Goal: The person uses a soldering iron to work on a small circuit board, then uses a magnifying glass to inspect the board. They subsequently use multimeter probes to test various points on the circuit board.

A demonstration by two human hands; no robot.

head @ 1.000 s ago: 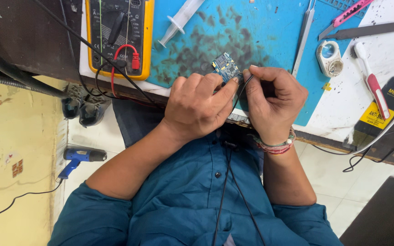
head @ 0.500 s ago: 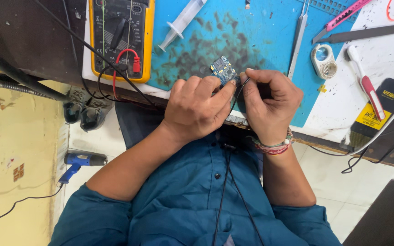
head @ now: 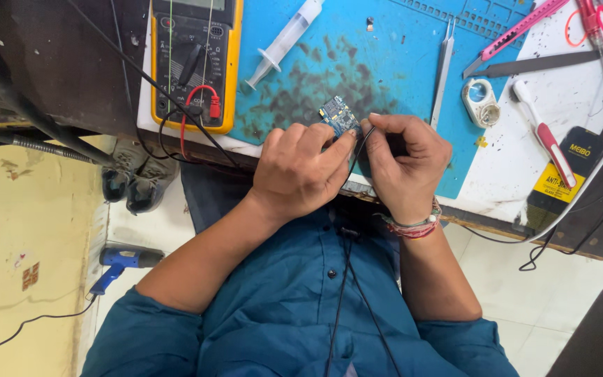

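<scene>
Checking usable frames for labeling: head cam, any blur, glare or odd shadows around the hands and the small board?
Head view: lighting even and soft, no hard shadows; the small blue circuit board between left hand and right hand is sharp enough, though its parts are too small to read; no strong glare on the blue mat; straight edges bow slightly toward the corners; no motion blur.

Views: one, head-worn.
Position: above the person's chest, at the bench edge.
Direction: faced straight down, the blue mat (head: 392, 63) at top of frame.
Range: close; both hands sat mid-frame.
Overlap: no second view.
</scene>
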